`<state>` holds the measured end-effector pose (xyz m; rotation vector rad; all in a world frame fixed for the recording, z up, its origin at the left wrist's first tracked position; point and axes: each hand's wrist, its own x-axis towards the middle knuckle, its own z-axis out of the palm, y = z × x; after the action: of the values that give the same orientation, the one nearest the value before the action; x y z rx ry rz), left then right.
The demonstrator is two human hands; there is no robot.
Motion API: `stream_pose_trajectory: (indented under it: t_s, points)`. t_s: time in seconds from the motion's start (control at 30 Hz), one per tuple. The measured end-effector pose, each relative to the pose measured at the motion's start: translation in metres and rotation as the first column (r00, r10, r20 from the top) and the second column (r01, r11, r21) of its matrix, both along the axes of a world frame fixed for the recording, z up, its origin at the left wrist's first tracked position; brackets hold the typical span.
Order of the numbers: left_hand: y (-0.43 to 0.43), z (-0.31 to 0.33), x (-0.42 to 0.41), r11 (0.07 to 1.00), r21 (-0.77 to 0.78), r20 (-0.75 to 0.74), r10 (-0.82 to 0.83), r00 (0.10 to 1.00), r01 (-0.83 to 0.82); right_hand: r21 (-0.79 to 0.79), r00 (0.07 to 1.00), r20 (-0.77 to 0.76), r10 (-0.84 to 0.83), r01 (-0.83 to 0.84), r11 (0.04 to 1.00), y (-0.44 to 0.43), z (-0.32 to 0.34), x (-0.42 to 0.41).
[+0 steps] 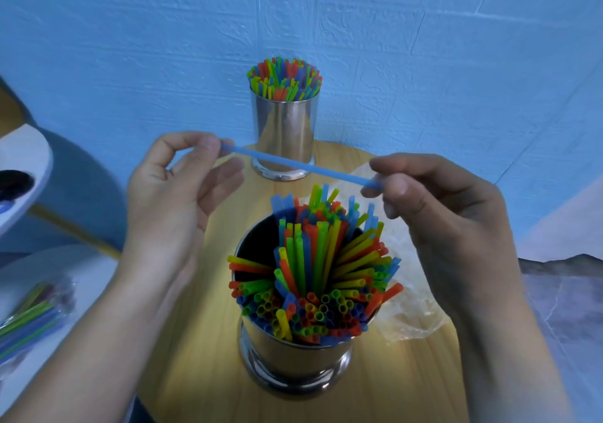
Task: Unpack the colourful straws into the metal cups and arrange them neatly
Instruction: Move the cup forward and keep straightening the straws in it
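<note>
A single blue straw [293,163] is held level between both hands, above and just behind the near metal cup [293,354]. My left hand [176,194] pinches its left end with thumb and forefinger. My right hand [437,200] pinches its right end the same way. The near cup holds several colourful straws [319,275] that lean and splay unevenly, with a dark gap on its left side. A far metal cup [284,132] stands by the wall, packed with upright straws [284,78].
Both cups stand on a small round wooden table [202,341]. A crumpled clear plastic wrapper [411,311] lies right of the near cup. At the left, a white surface [81,279] carries a packet of straws [29,318]. A blue wall [424,47] is close behind.
</note>
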<state>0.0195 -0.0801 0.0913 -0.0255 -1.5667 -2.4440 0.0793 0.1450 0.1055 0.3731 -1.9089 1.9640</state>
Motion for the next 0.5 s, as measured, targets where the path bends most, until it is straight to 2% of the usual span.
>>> stream_pose_trajectory:
  t_s: [0.17, 0.3, 0.4, 0.5]
  points:
    - [0.003, -0.007, 0.003, 0.96, -0.248, 0.033, -0.127, 0.991, 0.132, -0.058, 0.997, -0.05, -0.057, 0.055, 0.997, -0.001, 0.001, 0.001]
    - [-0.004, -0.009, 0.004, 0.808, -0.462, 0.112, -0.357, 0.927, 0.366, -0.071, 0.965, -0.097, -0.242, 0.236, 0.969, 0.0, 0.004, 0.001]
    - [-0.008, -0.009, 0.006, 0.683, -0.536, 0.22, -0.454, 0.864, 0.496, -0.004, 0.943, -0.155, -0.293, 0.296, 0.955, -0.003, 0.008, 0.001]
    - [-0.005, -0.011, 0.01, 0.664, -0.542, 0.241, -0.464, 0.852, 0.515, 0.098, 0.934, -0.196, -0.299, 0.322, 0.942, -0.003, 0.009, 0.001]
